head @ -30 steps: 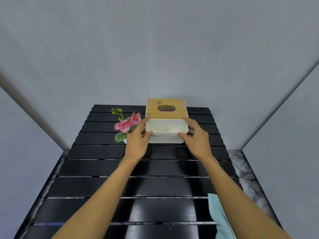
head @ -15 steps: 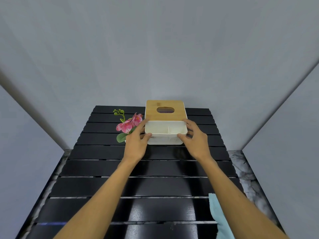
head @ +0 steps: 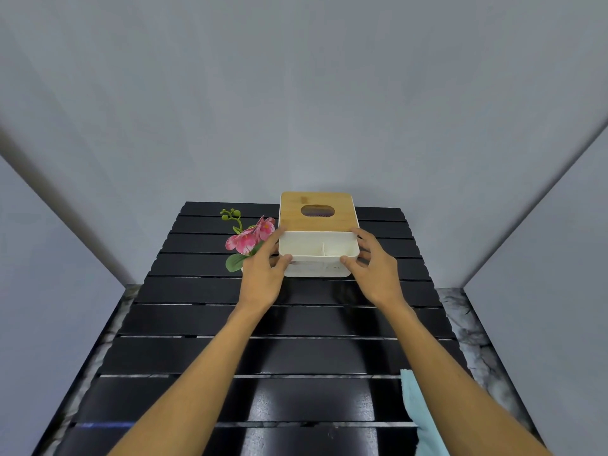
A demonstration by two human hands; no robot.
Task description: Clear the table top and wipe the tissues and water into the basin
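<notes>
Both hands clamped on tissue box (head: 318,235), centre frame.
L hand (head: 263,274) & R hand (head: 375,271) gripped its opposite short sides; long axis ran away from person; flower (head: 250,240) touching L.

Light even and soft, fairly bright, no hard source visible. Grey walls (head: 296,93) evenly lit, darker streaks along the corner seams. Glossy black tabletop (head: 204,320) throws white glare patches near the lower centre and a thin blue glint at lower left. Soft shadows fall under both forearms and beneath the white box (head: 317,255). Wide-angle distortion strong: wall corners splay outward, slats fan toward the bottom edge. Focus sharpest at centre; edges soften, and the light blue cloth (head: 419,409) at lower right looks slightly blurred. Colours smooth, a little painted-looking.
</notes>
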